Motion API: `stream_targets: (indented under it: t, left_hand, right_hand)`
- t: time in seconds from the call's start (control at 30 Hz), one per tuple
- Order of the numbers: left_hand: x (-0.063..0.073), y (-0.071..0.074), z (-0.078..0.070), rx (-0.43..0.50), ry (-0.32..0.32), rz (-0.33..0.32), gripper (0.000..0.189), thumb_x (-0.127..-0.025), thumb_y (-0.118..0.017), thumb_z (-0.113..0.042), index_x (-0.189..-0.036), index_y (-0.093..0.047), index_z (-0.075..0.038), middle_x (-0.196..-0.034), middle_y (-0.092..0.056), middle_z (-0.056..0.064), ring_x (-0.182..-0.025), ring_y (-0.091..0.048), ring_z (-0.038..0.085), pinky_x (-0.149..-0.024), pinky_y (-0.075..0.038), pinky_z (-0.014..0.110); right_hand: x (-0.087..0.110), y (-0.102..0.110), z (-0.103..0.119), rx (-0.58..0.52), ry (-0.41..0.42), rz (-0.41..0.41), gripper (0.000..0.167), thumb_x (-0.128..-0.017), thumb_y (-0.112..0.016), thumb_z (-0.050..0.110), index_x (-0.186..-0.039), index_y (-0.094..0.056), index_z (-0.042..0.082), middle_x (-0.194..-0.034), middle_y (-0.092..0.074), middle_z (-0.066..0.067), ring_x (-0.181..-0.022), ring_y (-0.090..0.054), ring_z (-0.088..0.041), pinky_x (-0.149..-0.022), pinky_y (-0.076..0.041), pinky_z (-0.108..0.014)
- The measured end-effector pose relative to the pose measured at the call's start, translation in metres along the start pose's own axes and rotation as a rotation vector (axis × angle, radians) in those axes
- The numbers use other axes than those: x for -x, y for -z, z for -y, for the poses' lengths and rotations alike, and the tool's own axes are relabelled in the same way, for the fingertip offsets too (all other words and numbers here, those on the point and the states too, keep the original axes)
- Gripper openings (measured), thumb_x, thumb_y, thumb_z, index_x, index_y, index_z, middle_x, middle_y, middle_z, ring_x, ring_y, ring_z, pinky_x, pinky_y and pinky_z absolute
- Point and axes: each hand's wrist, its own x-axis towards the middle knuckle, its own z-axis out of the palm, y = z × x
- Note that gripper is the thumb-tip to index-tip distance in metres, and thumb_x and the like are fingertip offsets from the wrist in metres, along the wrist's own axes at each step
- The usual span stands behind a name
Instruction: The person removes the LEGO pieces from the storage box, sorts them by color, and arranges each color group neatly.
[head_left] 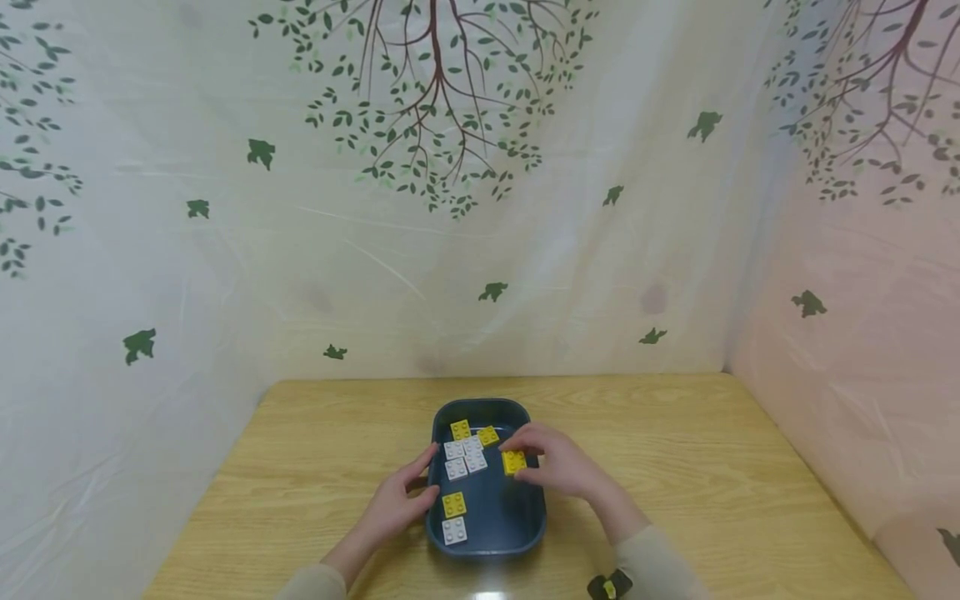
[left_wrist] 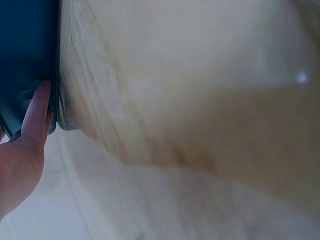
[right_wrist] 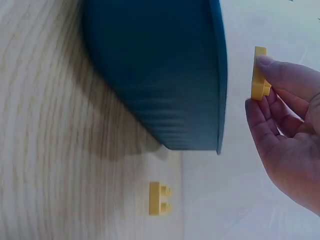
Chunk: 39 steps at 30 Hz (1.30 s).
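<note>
The right hand (head_left: 551, 458) pinches a yellow block (head_left: 513, 462) between thumb and fingers, studs up, over the tray (head_left: 495, 521) by its right edge; the left hand (head_left: 397, 497), not curled round anything, rests straight fingers against the tray's left edge, probably to steady it. The tray sits on the table (head_left: 315, 467), nearer its near edge than its far corners.

The step in hand seems to be moving that one block across the tray's right edge (whether in or out, I cannot tell). The next move calls for a level pinch and a clear path over the rim.

Inside, four white blocks (head_left: 465, 457) crowd the left half, with two yellow blocks (head_left: 461, 429) beyond them; another yellow and a white one lie toward the near left corner. The right wrist view shows a spare block (right_wrist: 155, 198) on the table beside the tray. The raised rim and those crowded blocks leave the right half easiest to reach.
</note>
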Motion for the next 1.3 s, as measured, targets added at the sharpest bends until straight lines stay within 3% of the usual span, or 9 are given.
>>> stream_targets:
  t: [0.33,0.87,1.07,1.3]
  left_hand:
    - [0.001,0.002,0.0,0.008,-0.002,0.009,0.064,-0.095,-0.064,-0.015,-0.153,-0.038,-0.009,-0.152,-0.038,0.023,-0.12,-0.057,0.041,-0.1,-0.048,0.048]
    - [0.001,0.002,0.0,0.041,-0.001,-0.001,0.065,-0.093,-0.066,-0.016,-0.152,-0.039,-0.008,-0.152,-0.038,0.025,-0.119,-0.057,0.042,-0.097,-0.051,0.044]
    - [0.001,0.002,0.001,0.064,0.01,0.0,0.066,-0.093,-0.068,-0.016,-0.152,-0.04,-0.008,-0.152,-0.038,0.024,-0.119,-0.058,0.039,-0.097,-0.052,0.039]
    - [0.002,0.003,-0.002,0.109,0.042,0.006,0.066,-0.094,-0.069,-0.017,-0.152,-0.039,-0.009,-0.153,-0.038,0.024,-0.121,-0.057,0.04,-0.097,-0.051,0.043]
  right_hand:
    - [0.014,0.018,-0.011,-0.02,-0.009,-0.062,0.033,-0.085,-0.078,0.012,-0.117,-0.07,0.015,-0.113,-0.063,0.003,-0.098,-0.058,-0.017,-0.093,-0.053,-0.044]
    - [0.038,0.037,-0.045,-0.004,0.039,-0.107,0.034,-0.083,-0.076,0.0,-0.116,-0.068,0.001,-0.113,-0.064,-0.007,-0.103,-0.061,-0.026,-0.093,-0.054,-0.042]
    - [0.045,0.04,-0.059,0.022,-0.04,-0.131,0.033,-0.083,-0.076,0.0,-0.115,-0.069,0.003,-0.113,-0.064,-0.007,-0.103,-0.061,-0.028,-0.092,-0.054,-0.043]
    - [0.05,0.042,-0.076,0.027,-0.087,-0.153,0.031,-0.082,-0.076,-0.002,-0.112,-0.069,0.001,-0.11,-0.064,-0.009,-0.103,-0.062,-0.03,-0.092,-0.054,-0.045]
